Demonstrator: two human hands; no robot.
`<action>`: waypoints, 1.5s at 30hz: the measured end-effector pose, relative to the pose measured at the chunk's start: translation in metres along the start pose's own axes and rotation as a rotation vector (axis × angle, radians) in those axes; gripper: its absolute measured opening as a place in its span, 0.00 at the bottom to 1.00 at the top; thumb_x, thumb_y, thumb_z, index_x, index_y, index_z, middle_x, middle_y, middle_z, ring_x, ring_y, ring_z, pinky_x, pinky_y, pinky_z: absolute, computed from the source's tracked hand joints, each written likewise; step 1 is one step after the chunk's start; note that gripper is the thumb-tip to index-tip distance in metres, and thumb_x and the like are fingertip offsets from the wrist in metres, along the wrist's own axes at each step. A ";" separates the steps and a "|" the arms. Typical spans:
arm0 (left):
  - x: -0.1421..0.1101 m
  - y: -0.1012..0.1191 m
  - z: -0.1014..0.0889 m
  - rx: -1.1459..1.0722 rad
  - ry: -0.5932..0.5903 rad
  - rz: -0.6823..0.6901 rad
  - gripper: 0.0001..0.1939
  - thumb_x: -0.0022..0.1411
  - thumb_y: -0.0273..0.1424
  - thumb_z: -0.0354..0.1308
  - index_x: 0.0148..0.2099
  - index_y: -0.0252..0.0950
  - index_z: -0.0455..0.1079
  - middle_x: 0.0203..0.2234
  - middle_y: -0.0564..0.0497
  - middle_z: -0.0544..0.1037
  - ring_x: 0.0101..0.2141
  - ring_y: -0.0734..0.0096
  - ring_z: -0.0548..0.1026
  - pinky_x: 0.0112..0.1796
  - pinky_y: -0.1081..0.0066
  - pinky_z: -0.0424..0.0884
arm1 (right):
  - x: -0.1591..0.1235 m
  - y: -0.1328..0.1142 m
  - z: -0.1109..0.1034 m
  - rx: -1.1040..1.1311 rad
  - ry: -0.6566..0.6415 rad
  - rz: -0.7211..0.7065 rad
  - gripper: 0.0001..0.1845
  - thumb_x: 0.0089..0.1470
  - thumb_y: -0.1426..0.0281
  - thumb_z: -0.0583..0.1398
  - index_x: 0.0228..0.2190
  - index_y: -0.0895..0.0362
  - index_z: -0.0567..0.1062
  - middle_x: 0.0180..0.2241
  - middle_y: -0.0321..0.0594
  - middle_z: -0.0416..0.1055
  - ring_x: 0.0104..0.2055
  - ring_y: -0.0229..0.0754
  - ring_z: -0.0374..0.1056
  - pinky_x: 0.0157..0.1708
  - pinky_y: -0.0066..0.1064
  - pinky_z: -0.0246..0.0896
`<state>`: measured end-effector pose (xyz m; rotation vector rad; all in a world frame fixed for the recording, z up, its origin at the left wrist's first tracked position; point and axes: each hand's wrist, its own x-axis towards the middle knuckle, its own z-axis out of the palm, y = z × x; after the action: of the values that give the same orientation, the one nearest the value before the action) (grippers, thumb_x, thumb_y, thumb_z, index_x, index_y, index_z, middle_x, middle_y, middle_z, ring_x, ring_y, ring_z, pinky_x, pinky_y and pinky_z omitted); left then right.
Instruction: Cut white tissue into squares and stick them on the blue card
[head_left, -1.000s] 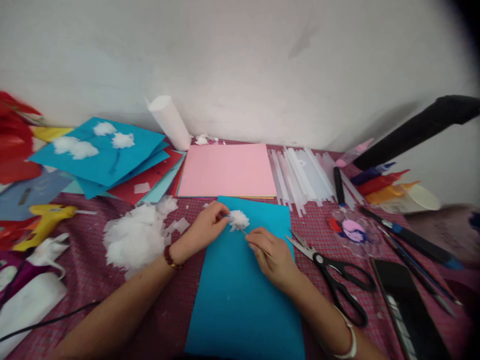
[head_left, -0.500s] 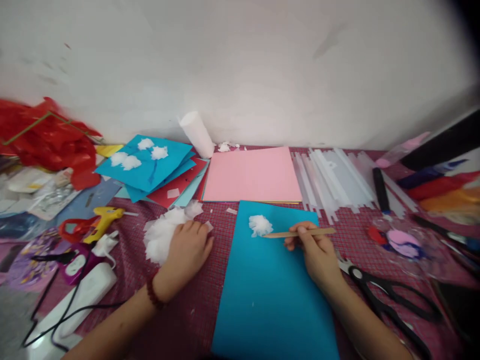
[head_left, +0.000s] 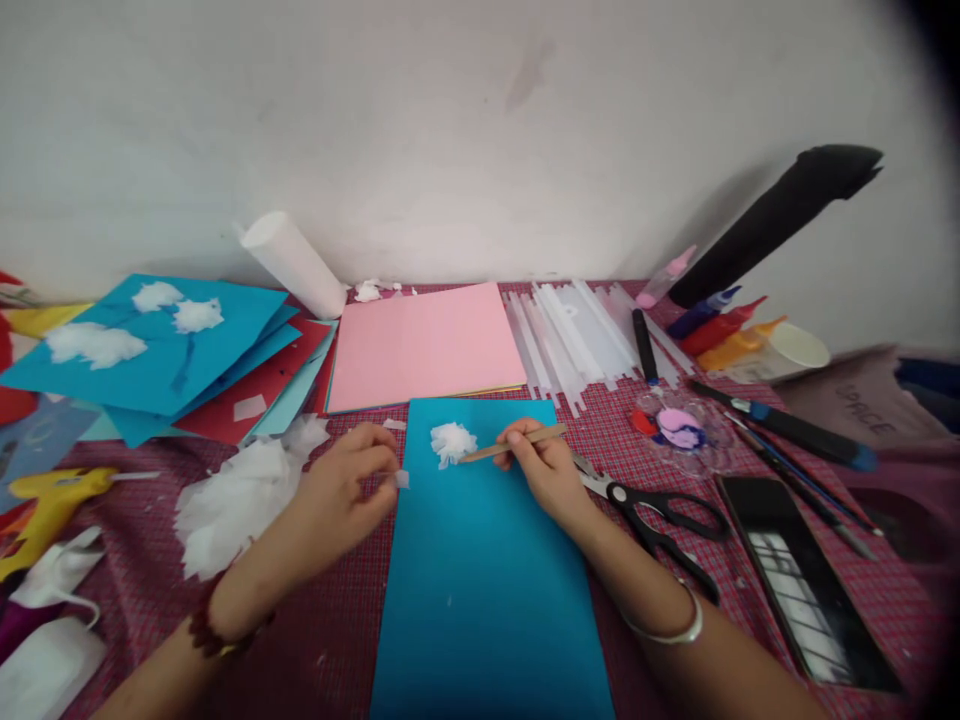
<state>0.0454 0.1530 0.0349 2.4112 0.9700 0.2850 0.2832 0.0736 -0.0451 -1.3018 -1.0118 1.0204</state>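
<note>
My right hand (head_left: 536, 462) pinches a flat wooden craft stick (head_left: 546, 433), its tip at the lower edge of a ruffled white tissue paper puff (head_left: 452, 442). That puff sits near the top of a blue sheet of paper (head_left: 487, 580). Between the thumb and fingers of my left hand (head_left: 352, 490) is a small white tissue paper square (head_left: 403, 479), just over the sheet's left edge. Beside my left wrist lies a loose pile of tissue paper squares (head_left: 240, 495).
Behind are a pink paper stack (head_left: 427, 345), clear plastic strips (head_left: 574, 335) and a white roll (head_left: 296, 265). Blue sheets with white puffs (head_left: 225, 350) lie left, near a yellow glue gun (head_left: 64, 490). Rightward are black scissors (head_left: 667, 510), a paint palette (head_left: 682, 430) and a phone (head_left: 802, 580).
My left hand has come off the tissue pile toward the blue sheet, now with a tissue square in its fingers. The stick stays at the puff. The view has turned to the right.
</note>
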 end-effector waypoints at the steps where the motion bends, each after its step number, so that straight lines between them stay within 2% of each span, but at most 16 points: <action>1: 0.005 0.008 0.005 -0.035 -0.043 0.008 0.08 0.60 0.26 0.48 0.29 0.37 0.65 0.36 0.50 0.70 0.38 0.68 0.69 0.40 0.69 0.65 | 0.001 0.000 0.000 0.004 -0.004 -0.004 0.15 0.58 0.57 0.55 0.29 0.55 0.70 0.22 0.35 0.71 0.25 0.40 0.68 0.27 0.31 0.63; 4: 0.017 0.021 0.021 -0.033 -0.169 0.000 0.08 0.59 0.24 0.48 0.29 0.36 0.66 0.32 0.51 0.70 0.35 0.68 0.69 0.38 0.69 0.64 | 0.003 0.001 0.000 0.012 -0.012 -0.011 0.15 0.58 0.57 0.55 0.29 0.55 0.70 0.23 0.35 0.72 0.25 0.39 0.68 0.27 0.31 0.64; 7: 0.023 0.020 0.035 0.010 -0.289 -0.030 0.09 0.60 0.26 0.47 0.30 0.36 0.67 0.28 0.51 0.70 0.31 0.68 0.69 0.34 0.70 0.63 | 0.005 0.003 0.000 0.004 -0.016 -0.008 0.15 0.58 0.57 0.55 0.30 0.55 0.70 0.23 0.36 0.72 0.25 0.39 0.68 0.27 0.31 0.65; 9: 0.024 0.016 0.043 -0.007 -0.320 -0.036 0.10 0.62 0.27 0.47 0.31 0.36 0.68 0.28 0.51 0.72 0.30 0.69 0.70 0.33 0.70 0.63 | 0.006 0.004 0.000 -0.004 -0.022 -0.011 0.14 0.58 0.57 0.55 0.30 0.55 0.71 0.24 0.36 0.72 0.25 0.39 0.69 0.28 0.31 0.65; 15: 0.026 0.011 0.060 -0.047 -0.172 -0.160 0.02 0.59 0.27 0.52 0.34 0.38 0.65 0.25 0.55 0.72 0.27 0.70 0.71 0.29 0.73 0.60 | 0.004 0.003 -0.001 0.037 0.014 -0.018 0.13 0.58 0.59 0.55 0.30 0.55 0.71 0.22 0.34 0.72 0.24 0.39 0.68 0.26 0.30 0.64; 18: 0.030 0.011 0.063 -0.041 -0.122 -0.178 0.03 0.58 0.26 0.52 0.31 0.38 0.62 0.23 0.56 0.71 0.25 0.71 0.71 0.27 0.74 0.58 | 0.000 -0.001 -0.002 0.143 0.090 -0.031 0.12 0.58 0.60 0.56 0.29 0.55 0.70 0.21 0.33 0.71 0.22 0.38 0.67 0.25 0.29 0.64; 21: 0.033 0.011 0.064 -0.055 -0.111 -0.180 0.04 0.58 0.26 0.52 0.30 0.38 0.61 0.22 0.56 0.71 0.25 0.71 0.70 0.27 0.74 0.58 | -0.004 -0.004 -0.003 0.197 0.085 -0.032 0.11 0.58 0.62 0.55 0.29 0.55 0.70 0.20 0.33 0.71 0.22 0.38 0.67 0.25 0.29 0.64; 29: 0.036 0.011 0.065 -0.102 -0.093 -0.162 0.03 0.59 0.26 0.51 0.32 0.38 0.62 0.23 0.55 0.72 0.26 0.70 0.71 0.28 0.73 0.60 | -0.006 0.002 0.001 -0.022 0.021 -0.089 0.11 0.60 0.63 0.54 0.28 0.54 0.69 0.22 0.34 0.69 0.25 0.39 0.68 0.26 0.30 0.62; 33: 0.036 0.003 0.062 -0.102 -0.013 -0.154 0.03 0.60 0.30 0.52 0.34 0.38 0.64 0.25 0.55 0.72 0.26 0.70 0.71 0.29 0.72 0.62 | -0.007 0.005 0.001 -0.087 0.004 -0.118 0.12 0.61 0.63 0.52 0.29 0.55 0.69 0.23 0.35 0.70 0.25 0.39 0.68 0.27 0.30 0.63; 37: 0.038 -0.005 0.057 0.032 0.091 -0.138 0.05 0.61 0.32 0.52 0.36 0.38 0.66 0.30 0.51 0.73 0.32 0.65 0.71 0.34 0.68 0.66 | -0.007 0.004 0.001 -0.113 -0.003 -0.139 0.13 0.61 0.62 0.52 0.29 0.55 0.69 0.24 0.36 0.70 0.24 0.39 0.67 0.26 0.30 0.63; 40: 0.039 -0.008 0.055 0.123 0.065 -0.091 0.06 0.62 0.30 0.50 0.37 0.37 0.68 0.36 0.48 0.72 0.37 0.63 0.71 0.39 0.66 0.67 | -0.008 0.003 0.001 -0.134 -0.009 -0.147 0.13 0.62 0.63 0.52 0.30 0.55 0.70 0.25 0.37 0.70 0.25 0.39 0.67 0.27 0.31 0.62; 45: 0.040 -0.008 0.052 0.153 -0.007 -0.106 0.09 0.63 0.28 0.47 0.37 0.37 0.69 0.37 0.48 0.71 0.39 0.63 0.71 0.41 0.65 0.67 | -0.010 0.000 0.001 -0.210 -0.038 -0.147 0.12 0.62 0.64 0.52 0.30 0.53 0.72 0.27 0.37 0.70 0.27 0.41 0.67 0.30 0.33 0.62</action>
<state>0.0892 0.1655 -0.0132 2.4839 1.1500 0.1690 0.2792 0.0639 -0.0450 -1.3589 -1.2510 0.8475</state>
